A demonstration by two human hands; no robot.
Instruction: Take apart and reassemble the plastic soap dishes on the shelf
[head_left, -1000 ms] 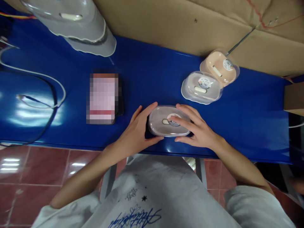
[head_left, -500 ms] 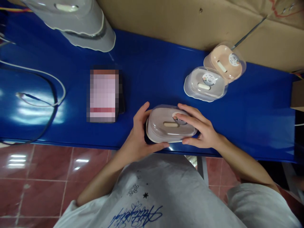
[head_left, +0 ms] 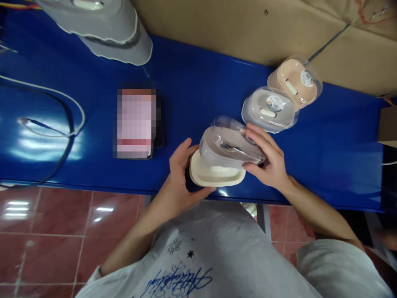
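My left hand curves round the left end of a cream oval base tray, thumb along its near edge. My right hand grips the right end of the grey upper part of a soap dish, with its clear lid on top. This part is raised and tilted above the base, shifted towards the far right, so the inside of the base shows. The slot in the grey part now looks dark.
Beyond my right hand stand a grey lidded soap dish and a peach one, both labelled. A blurred-out rectangular object lies to the left. Stacked grey containers stand at the back left. Cables cross the blue table.
My right hand has lifted the grey part with its clear lid off the cream base, up and to the right. My left hand stays at the base's left end.
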